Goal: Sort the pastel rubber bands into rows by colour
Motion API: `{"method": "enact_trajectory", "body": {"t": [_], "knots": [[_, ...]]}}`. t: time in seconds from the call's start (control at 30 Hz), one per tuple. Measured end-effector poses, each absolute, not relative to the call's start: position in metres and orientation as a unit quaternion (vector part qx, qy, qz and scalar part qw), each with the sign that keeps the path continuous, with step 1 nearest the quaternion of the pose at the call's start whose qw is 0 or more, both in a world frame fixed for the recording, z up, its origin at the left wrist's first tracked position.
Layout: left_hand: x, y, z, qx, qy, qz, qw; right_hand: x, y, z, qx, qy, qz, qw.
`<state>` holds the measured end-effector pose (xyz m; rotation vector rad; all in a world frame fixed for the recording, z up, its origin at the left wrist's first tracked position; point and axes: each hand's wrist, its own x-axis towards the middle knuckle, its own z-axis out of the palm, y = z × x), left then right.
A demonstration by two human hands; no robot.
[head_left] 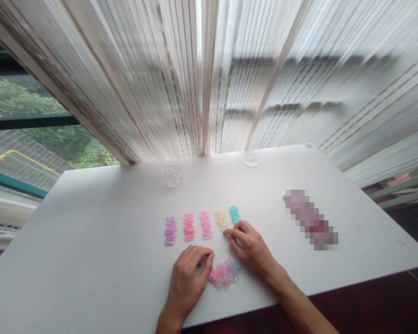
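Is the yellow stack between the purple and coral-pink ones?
No, the yellow stack lies between the light pink stack and the turquoise stack.

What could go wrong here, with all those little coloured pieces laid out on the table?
The right hand reaches over the mixed pastel pile to the short pale yellow column of small pieces; its wrist or palm might drag loose pieces along.

The turquoise column of small pieces lies right beside that hand's knuckles, so a small slip could knock it out of line.

The columns stand close together on the bare white tabletop, with no dividers, so a bump could mix colours.
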<state>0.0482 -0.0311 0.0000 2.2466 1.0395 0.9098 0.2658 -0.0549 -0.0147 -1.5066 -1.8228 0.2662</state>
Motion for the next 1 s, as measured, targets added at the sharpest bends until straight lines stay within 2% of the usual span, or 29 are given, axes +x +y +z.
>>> {"method": "enact_trajectory", "body": {"t": [0.37,0.73,1.0], "knots": [[0.037,-0.028,0.009,0.814,0.38,0.306,0.314,0.268,-0.06,-0.001,-0.583,-0.695,0.159,0.389],[0.016,-0.037,0.02,0.875,0.336,0.231,0.26,0.266,-0.109,0.006,-0.569,-0.676,0.213,0.417],[0.032,-0.051,0.024,0.881,0.333,0.238,0.239,0.26,-0.126,-0.001,-0.552,-0.692,0.22,0.411]]}}
